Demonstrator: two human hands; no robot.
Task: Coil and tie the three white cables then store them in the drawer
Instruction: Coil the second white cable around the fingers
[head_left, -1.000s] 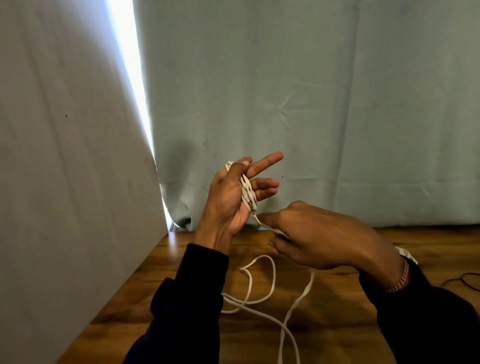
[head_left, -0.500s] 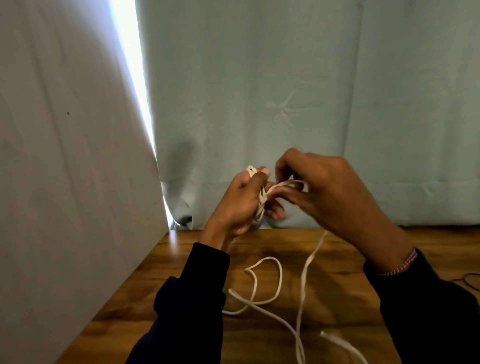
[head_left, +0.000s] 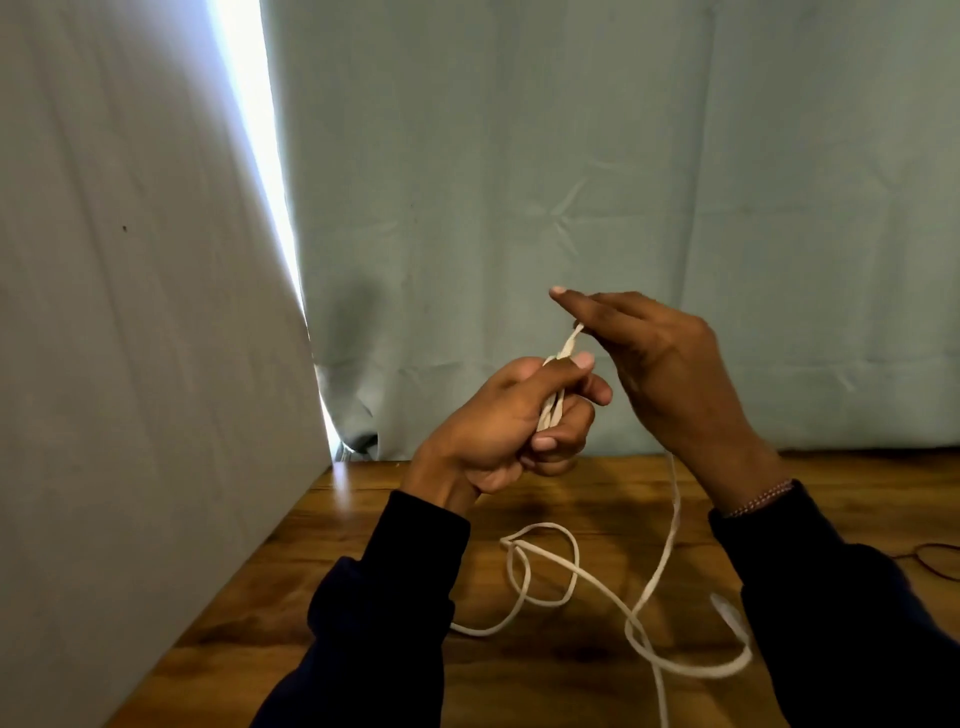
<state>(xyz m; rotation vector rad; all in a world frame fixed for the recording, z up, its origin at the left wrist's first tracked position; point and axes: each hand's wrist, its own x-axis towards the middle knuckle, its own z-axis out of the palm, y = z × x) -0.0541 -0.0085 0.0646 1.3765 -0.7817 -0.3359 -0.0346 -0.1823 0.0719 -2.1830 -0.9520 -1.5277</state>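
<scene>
The left hand (head_left: 511, 426) was clenched around a small bundle of wound white cable (head_left: 551, 410), its fingers curled over the loops and the thumb pressed along the top. The right hand (head_left: 660, 374) was raised just beside it and a little higher, with a strand of the same cable running up from the bundle to its fingers; whether those fingers pinched the strand or merely guided it could not be told, as the back of the hand hid the contact. From under the right hand the loose cable dropped to the wooden bench (head_left: 363, 525), where it lay in several slack loops between the two dark sleeves, its flat end near the right forearm. A thin dark cord (head_left: 935, 558) lay at the bench's right edge. A pale blue curtain (head_left: 571, 182) hung behind. No writing or label was legible anywhere.
</scene>
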